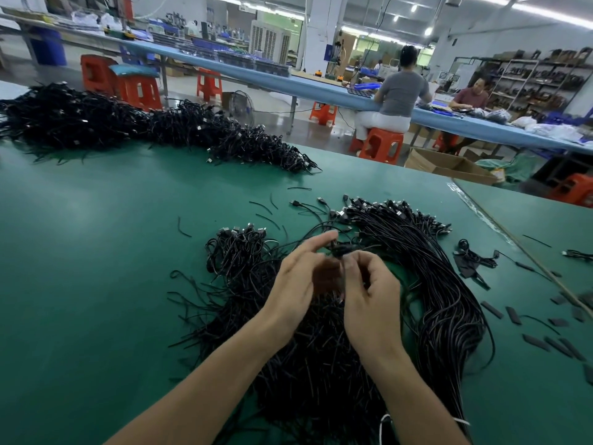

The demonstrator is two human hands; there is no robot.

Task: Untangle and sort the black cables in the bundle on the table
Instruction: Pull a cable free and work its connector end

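Note:
A tangled heap of black cables [308, 348] lies on the green table [96, 268] right in front of me, its plug ends [240, 232] at the far left. To its right, a straighter bundle of black cables [442, 290] curves away, plugs [398, 210] fanned at the far end. My left hand [298, 277] and my right hand [369, 293] hover together above the heap. Both pinch a black cable [340, 250] between fingertips. The left hand's fingers are blurred.
A long pile of black cables [134, 126] stretches across the table's far left. Loose cable bits [266, 208] and flat black strips [529, 335] lie scattered around. The table's seam [500, 226] runs at the right. Two people sit at a blue bench [321, 85] beyond.

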